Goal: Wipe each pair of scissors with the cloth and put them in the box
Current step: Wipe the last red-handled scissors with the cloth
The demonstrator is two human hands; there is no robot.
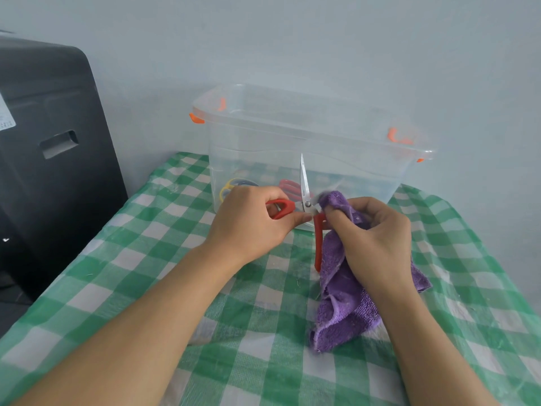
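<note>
Room: pale blue-grey wall behind; a table covered with a green-and-white checked cloth; a large black plastic-cased unit stands off its left edge.

Item 1. Clear plastic storage box with orange latches, lid off, standing at the far side of the table against the wall. Through its front wall show a pair of yellow-and-blue-handled scissors at the left of the floor and a pair of pink-handled scissors nearer the middle; both lie inside the box.

Item 2. Red-handled steel scissors, held in the air just in front of the box, above the table. The blades are spread wide: one points straight up, the other is hidden under the cloth. One red loop points left, the other handle hangs straight down.

Item 3. Purple terry cloth, bunched; its top edge is wrapped over the scissors beside the pivot, and the rest hangs down and rests on the table.

Left hand: grip curled round the left-pointing red loop, thumb lying towards the pivot.

Right hand: grip pinching the upper part of the cloth, fingertips pressing it onto the scissors just right of the pivot.
</note>
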